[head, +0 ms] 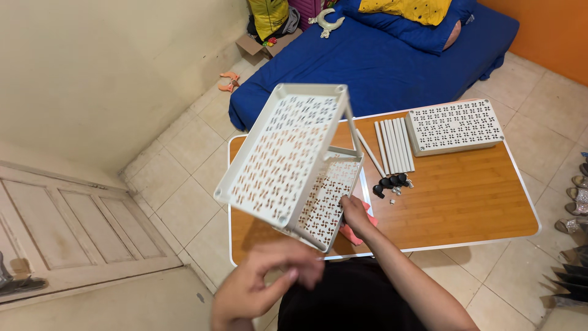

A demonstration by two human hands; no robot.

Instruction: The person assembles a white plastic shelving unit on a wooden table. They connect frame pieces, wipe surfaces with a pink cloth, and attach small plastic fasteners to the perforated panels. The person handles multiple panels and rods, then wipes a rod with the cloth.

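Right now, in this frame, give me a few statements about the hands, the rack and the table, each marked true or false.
1. The right hand touches the lower tray of the partly built white rack. True.
2. The left hand grips the rack's top tray. False: it hangs free below the rack, holding nothing that can be seen.
3. A separate perforated tray lies flat on the wooden table. True.
4. The loose white tubes lie on the floor. False: they lie on the table beside the separate tray.
5. The small black caps sit on the blue mattress. False: they sit on the table.
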